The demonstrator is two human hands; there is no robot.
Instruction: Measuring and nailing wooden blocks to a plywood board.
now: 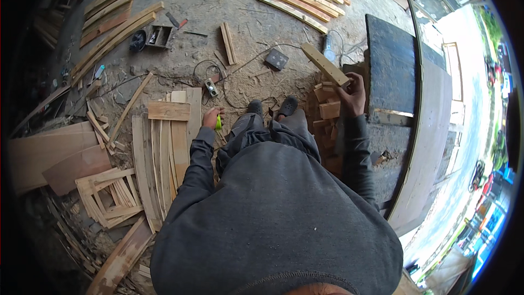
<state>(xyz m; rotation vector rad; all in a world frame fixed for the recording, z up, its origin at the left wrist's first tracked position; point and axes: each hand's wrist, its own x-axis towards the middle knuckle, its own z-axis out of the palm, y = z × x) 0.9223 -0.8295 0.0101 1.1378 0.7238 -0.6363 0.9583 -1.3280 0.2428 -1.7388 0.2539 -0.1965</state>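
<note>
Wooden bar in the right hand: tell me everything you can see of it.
The wooden bar is narrow, straight-edged and yellowish-brown, with small dark spots along its broad face and a far end that looks tapered. The right hand has its grip on the near end; the far end points forward and leftward. It appears held above the dusty floor, with no other contact visible.

From my remote station I see a charcoal-grey cloth top (pixel 273 202), flecked with a few tiny pale specks, its long dark-grey fabric sleeves (pixel 357 150) reaching the wrists of the bare left hand (pixel 212 117) and the bare right hand (pixel 353 95). Well back from the hands, I make out a dark, visibly stitched neckband (pixel 295 274). Between the hands I find grey cloth trousers (pixel 301 127) and dark, rounded clogs (pixel 289 105).
</note>
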